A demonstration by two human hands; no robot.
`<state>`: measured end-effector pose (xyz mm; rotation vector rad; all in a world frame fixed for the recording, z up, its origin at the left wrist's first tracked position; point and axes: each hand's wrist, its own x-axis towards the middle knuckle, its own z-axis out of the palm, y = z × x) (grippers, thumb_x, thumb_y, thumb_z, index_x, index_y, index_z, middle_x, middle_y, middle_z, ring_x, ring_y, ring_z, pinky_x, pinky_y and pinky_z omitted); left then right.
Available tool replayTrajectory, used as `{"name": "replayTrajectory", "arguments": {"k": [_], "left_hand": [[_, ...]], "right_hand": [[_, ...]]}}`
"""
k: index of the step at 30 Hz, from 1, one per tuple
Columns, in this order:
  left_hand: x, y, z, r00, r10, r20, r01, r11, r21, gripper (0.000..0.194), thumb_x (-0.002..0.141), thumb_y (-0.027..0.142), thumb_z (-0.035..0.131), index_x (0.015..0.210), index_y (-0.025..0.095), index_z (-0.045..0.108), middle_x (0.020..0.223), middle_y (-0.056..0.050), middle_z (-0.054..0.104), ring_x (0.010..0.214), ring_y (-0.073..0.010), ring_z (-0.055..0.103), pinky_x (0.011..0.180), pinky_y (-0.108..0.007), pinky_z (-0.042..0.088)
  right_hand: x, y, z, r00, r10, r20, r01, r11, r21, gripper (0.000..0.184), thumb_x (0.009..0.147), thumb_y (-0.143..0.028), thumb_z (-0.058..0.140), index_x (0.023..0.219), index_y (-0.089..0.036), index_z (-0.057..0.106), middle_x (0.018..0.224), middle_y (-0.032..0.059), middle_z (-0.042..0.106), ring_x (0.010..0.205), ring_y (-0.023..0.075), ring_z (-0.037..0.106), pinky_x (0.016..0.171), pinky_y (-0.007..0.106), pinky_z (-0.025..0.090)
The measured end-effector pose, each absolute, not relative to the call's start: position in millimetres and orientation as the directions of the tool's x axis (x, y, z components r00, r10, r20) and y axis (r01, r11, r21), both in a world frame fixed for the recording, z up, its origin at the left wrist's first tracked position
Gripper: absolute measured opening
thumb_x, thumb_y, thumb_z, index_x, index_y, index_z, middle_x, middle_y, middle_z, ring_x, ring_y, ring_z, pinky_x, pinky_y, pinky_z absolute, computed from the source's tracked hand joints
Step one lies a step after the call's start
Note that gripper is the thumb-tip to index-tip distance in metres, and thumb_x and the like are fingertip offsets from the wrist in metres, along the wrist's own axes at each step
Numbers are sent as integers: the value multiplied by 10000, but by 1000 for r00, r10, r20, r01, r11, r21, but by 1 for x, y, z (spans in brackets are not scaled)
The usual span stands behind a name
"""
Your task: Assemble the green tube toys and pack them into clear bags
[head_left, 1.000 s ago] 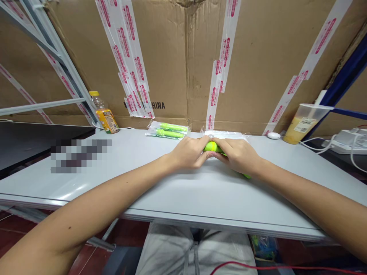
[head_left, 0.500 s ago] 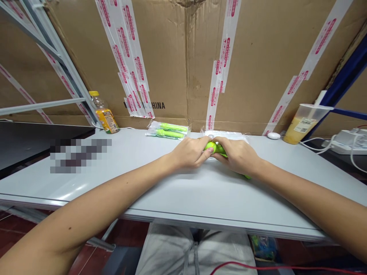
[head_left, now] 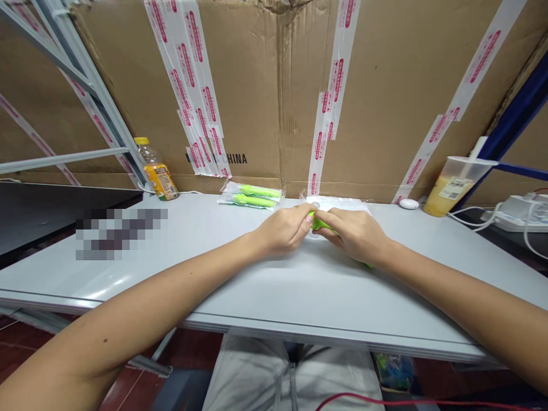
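Note:
Above the far middle of the white table, both my hands meet on a long bright green object. Most of it is covered by fingers, so its exact kind does not show. My left hand pinches its left end between thumb and fingers. Closed round the body is my right hand, with a green tip showing below its wrist. Something clear and rounded lies just under the fingers. Beyond my right hand is a clear plastic wrapper.
Two green stick-shaped items in clear bags lie at the back. A juice bottle stands back left. At right are a white oval case, a drink cup and a power strip. Taped cardboard walls the back.
My hands have drawn closer together on the green object, and less of its left end shows between the fingers. Other things stay where they were.

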<state>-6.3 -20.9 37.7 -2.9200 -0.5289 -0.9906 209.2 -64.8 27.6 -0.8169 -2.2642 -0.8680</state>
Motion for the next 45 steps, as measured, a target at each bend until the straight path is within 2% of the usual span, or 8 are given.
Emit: {"name": "replayTrajectory", "arguments": {"k": [3, 8, 19, 23, 32, 35, 40, 45], "left_hand": [[-7, -22, 40, 746, 317, 586, 288, -947, 146, 312, 1024, 354, 279, 1081, 158, 515, 918, -73, 664, 786, -170, 619, 721, -296, 469], [-4, -23, 37, 647, 446, 619, 340, -895, 289, 393, 892, 550, 593, 994, 174, 536, 714, 24, 560, 592, -118, 505, 578, -243, 374], [-3, -26, 43, 690, 425, 586, 198, -889, 412, 275, 1007, 395, 430, 1067, 162, 563, 661, 20, 570, 618, -124, 525, 625, -255, 403], [-4, -25, 44, 717, 401, 570, 179, -896, 406, 286, 1028, 372, 375, 1040, 159, 566, 661, 13, 580, 625, -122, 539, 652, -259, 414], [-8, -24, 50, 776, 392, 495, 183, -890, 417, 340, 1045, 370, 283, 1009, 167, 554, 624, 26, 557, 583, -118, 512, 666, -267, 426], [-7, -23, 48, 760, 410, 505, 186, -881, 435, 324, 1020, 431, 370, 1027, 169, 561, 703, 8, 593, 626, -121, 533, 656, -263, 432], [0, -25, 42, 623, 514, 590, 216, -837, 502, 425, 777, 509, 745, 964, 171, 567, 737, 29, 572, 605, -99, 492, 552, -226, 391], [1, -27, 43, 628, 582, 517, 188, -758, 625, 320, 863, 448, 672, 953, 165, 554, 593, 58, 551, 480, -87, 485, 474, -215, 348]], "right_hand": [[211, -65, 30, -658, 296, 693, 694, 595, 405, 269, 1046, -273, 415, 1223, -158, 580, 722, 17, 635, 582, 121, 515, 519, 267, 266], [213, -66, 30, -669, 247, 701, 674, 598, 434, 301, 1026, -219, 439, 1297, -155, 556, 739, 22, 643, 589, 120, 520, 519, 261, 281], [211, -65, 28, -599, 343, 723, 709, 648, 280, 335, 1040, -326, 428, 1319, -152, 490, 826, 36, 701, 655, 152, 610, 551, 255, 367], [212, -64, 28, -649, 302, 698, 687, 627, 367, 249, 1036, -290, 439, 1199, -140, 554, 728, 13, 640, 588, 142, 552, 516, 265, 313], [215, -62, 28, -666, 271, 695, 689, 580, 434, 272, 1035, -284, 452, 1226, -143, 585, 719, 15, 614, 572, 124, 481, 510, 276, 249], [215, -64, 28, -668, 288, 686, 697, 565, 442, 313, 1028, -249, 449, 1305, -145, 552, 729, 13, 613, 579, 122, 472, 512, 273, 237], [213, -70, 32, -686, 321, 653, 705, 512, 490, 395, 1006, -194, 433, 1393, -174, 511, 693, -2, 562, 546, 129, 410, 505, 284, 206], [210, -72, 34, -661, 395, 637, 741, 476, 474, 425, 1017, -227, 427, 1438, -191, 477, 724, 12, 590, 538, 130, 416, 494, 295, 200]]}}
